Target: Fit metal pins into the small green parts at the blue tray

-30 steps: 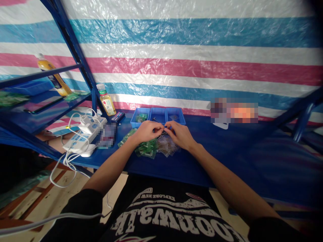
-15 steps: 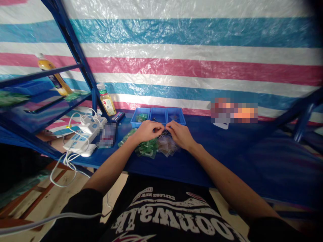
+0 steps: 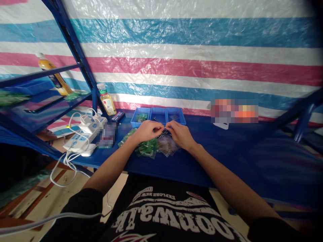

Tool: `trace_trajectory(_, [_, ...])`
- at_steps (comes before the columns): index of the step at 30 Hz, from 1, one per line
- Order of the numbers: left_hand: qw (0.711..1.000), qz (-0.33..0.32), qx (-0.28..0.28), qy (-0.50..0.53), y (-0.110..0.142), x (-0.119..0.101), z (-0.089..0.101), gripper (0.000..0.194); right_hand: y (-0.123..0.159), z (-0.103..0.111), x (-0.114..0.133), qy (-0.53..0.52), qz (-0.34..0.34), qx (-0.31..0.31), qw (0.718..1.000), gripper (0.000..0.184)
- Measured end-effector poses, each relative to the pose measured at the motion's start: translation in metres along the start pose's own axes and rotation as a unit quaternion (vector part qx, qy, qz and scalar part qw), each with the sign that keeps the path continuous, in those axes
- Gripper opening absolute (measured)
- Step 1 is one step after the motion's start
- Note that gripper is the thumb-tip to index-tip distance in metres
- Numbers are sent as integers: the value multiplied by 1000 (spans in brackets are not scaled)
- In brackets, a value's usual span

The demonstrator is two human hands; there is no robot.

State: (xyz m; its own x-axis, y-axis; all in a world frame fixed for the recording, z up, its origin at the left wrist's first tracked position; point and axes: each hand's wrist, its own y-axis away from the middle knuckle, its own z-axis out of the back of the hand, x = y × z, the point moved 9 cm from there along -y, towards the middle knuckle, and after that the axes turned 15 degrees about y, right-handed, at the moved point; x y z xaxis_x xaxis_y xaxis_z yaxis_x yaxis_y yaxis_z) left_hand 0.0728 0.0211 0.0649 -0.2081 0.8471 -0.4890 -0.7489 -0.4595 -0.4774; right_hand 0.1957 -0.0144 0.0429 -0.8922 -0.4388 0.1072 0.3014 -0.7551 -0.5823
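Note:
My left hand (image 3: 150, 130) and my right hand (image 3: 179, 133) meet at the fingertips over the blue table (image 3: 171, 168). Both are closed in a pinch, and what sits between the fingers is too small to make out. Small dark metallic pieces (image 3: 163, 134) lie just beneath the fingertips. Green packets (image 3: 147, 148) are heaped under my left wrist. Beside them, clear plastic packets (image 3: 167, 146) with brownish contents lie below my right hand. Right behind my hands stands a blue three-compartment tray (image 3: 176, 124), with green packets in its left compartment and small dark pieces in the middle one.
A white power strip (image 3: 80, 138) with tangled cables lies at the left, next to a blurred-out item. Behind it stand a bottle of yellowish liquid (image 3: 108, 103) and a dark blue box (image 3: 118, 117). A blue metal frame (image 3: 73, 50) rises at the left. A pixelated object is at the back right.
The fingertips of my right hand have shifted very slightly. Otherwise both hands stay in the same place, pinched together.

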Motion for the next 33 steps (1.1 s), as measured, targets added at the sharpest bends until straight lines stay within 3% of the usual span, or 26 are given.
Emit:
trace_trajectory(12, [1000, 0, -2, 5, 0, -1, 1, 19, 0, -5, -8, 46, -24, 14, 999, 26])
trace_trajectory(21, [1000, 23, -3, 6, -1, 2, 3, 19, 0, -1, -2, 15, -4, 17, 1000, 14])
trace_trajectory(33, [1000, 15, -7, 1, 0, 2, 3, 20, -1, -3, -7, 46, -23, 21, 998, 22])
